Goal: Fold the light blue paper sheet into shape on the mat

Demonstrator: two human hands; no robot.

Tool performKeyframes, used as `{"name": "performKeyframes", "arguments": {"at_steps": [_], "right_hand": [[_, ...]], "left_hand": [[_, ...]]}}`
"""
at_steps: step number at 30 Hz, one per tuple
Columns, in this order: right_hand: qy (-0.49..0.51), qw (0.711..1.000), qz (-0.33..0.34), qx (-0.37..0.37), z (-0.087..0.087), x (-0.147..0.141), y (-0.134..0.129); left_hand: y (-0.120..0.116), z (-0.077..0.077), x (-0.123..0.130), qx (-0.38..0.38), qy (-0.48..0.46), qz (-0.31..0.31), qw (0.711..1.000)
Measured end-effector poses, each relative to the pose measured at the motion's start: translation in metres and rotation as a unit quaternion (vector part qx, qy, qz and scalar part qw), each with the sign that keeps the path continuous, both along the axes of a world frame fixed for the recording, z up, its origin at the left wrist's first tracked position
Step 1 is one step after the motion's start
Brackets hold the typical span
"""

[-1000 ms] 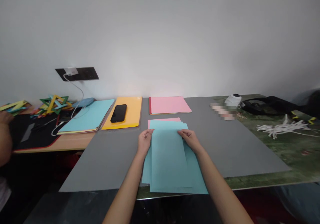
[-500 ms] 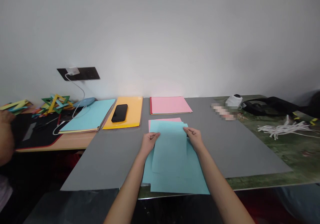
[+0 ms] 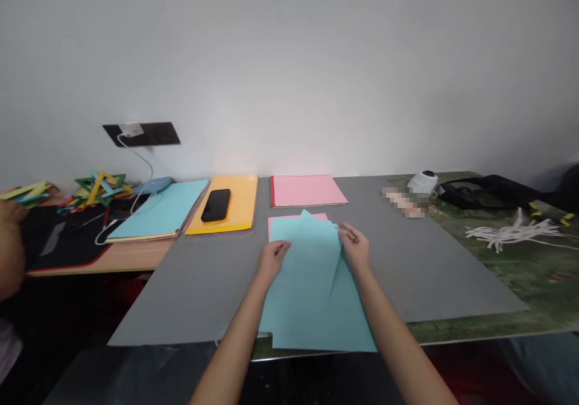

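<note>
At the middle of the tabletop's (image 3: 534, 278) near edge, I have both hands in my head view, working over a loose light-blue paper sheet (image 3: 310, 266). It lies askew over a lower light-blue stack (image 3: 323, 332) that reaches the near edge, with one corner of the sheet poking up past the stack's far side. I see the left hand (image 3: 270, 260) closed in a pinch on the sheet's left side, thumb against forefinger. The right hand (image 3: 356, 248) sits at the sheet's right edge, fingers curled with little gap; from here I cannot tell whether they grip the paper. A strip of pink paper (image 3: 321, 216) shows from under the stack at its far end.

All this rests on a grey mat (image 3: 434, 272). Along the tabletop's far edge I make out a pink paper stack (image 3: 307, 190) and, left of it, a yellow stack (image 3: 242, 206) carrying a black smartphone (image 3: 216, 205). Towards the far right corner are a white spool (image 3: 423, 183) and a black strap (image 3: 486, 186), with a bundle of white cords (image 3: 515, 231) nearer me; a patch beside the spool is pixelated.

Off the left edge, my view takes in another light-blue stack (image 3: 163, 209), a paper star (image 3: 100, 188) beyond a black desk pad (image 3: 81, 254), and a co-worker's forearm (image 3: 9, 254) at the frame's border.
</note>
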State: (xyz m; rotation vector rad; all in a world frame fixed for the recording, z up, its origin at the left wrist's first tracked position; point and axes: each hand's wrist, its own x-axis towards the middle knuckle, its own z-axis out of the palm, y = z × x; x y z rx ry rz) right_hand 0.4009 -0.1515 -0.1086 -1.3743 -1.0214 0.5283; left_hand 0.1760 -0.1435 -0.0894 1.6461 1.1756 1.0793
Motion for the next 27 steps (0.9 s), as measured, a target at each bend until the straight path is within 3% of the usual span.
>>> {"name": "performKeyframes", "arguments": {"at_steps": [2,3,5,7,9,15,20,27], "right_hand": [[-0.158,0.985,-0.041,0.054,0.014,-0.011,-0.006],[-0.250,0.965,-0.030,0.071,0.021,-0.019,-0.009],[-0.399,0.906,0.086,0.110,0.033,-0.038,-0.015],[-0.484,0.847,0.183,0.118,0.042,-0.057,-0.020],[-0.511,0.824,0.220,0.106,0.046,-0.069,-0.021],[-0.516,0.819,0.250,0.032,0.046,-0.067,-0.016],[-0.466,0.857,0.221,-0.008,0.032,-0.070,-0.019],[-0.408,0.894,0.185,-0.028,0.019,-0.073,-0.021]], "left_hand": [[-0.002,0.000,0.001,0.013,0.023,-0.004,1.000],[-0.002,0.000,0.001,0.023,0.036,-0.009,0.999],[-0.004,-0.001,0.001,0.046,0.067,-0.025,0.996],[-0.005,-0.002,0.001,0.064,0.097,-0.036,0.993],[-0.005,-0.003,0.001,0.071,0.116,-0.038,0.990],[-0.007,0.008,-0.003,0.082,0.157,-0.059,0.982],[-0.008,0.019,-0.014,0.100,0.216,-0.086,0.967],[-0.016,0.010,-0.020,0.115,0.232,-0.064,0.964]]}}
